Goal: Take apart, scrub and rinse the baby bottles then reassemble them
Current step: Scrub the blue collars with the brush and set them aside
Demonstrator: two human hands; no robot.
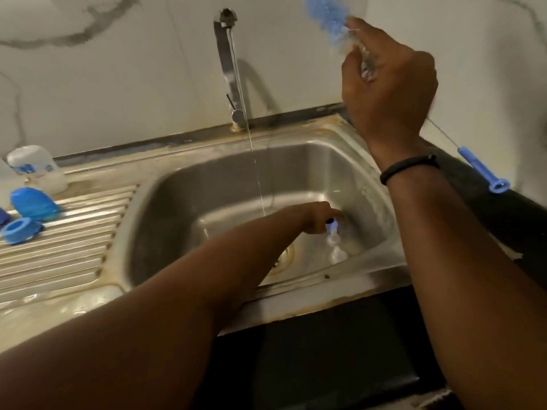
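Note:
My right hand [387, 81] is raised high above the sink's right corner and grips a bottle brush [325, 16] with a blue bristle head pointing up; its wire shaft and blue handle end [485, 173] stick out below my wrist. My left hand [321, 217] reaches down into the steel sink [183, 190] and holds a small blue piece [331, 224] at the right side of the basin. Clear teats [337, 253] lie on the basin floor just below that hand. A blue bottle cap [32, 204] and a blue screw ring [19, 230] rest on the draining board.
A thin stream of water runs from the chrome tap [228, 69] into the basin. A white bottle [38, 170] stands at the back left of the ribbed draining board [74, 247]. The drain [284, 258] is partly hidden by my left arm. A dark counter [325, 350] edges the sink.

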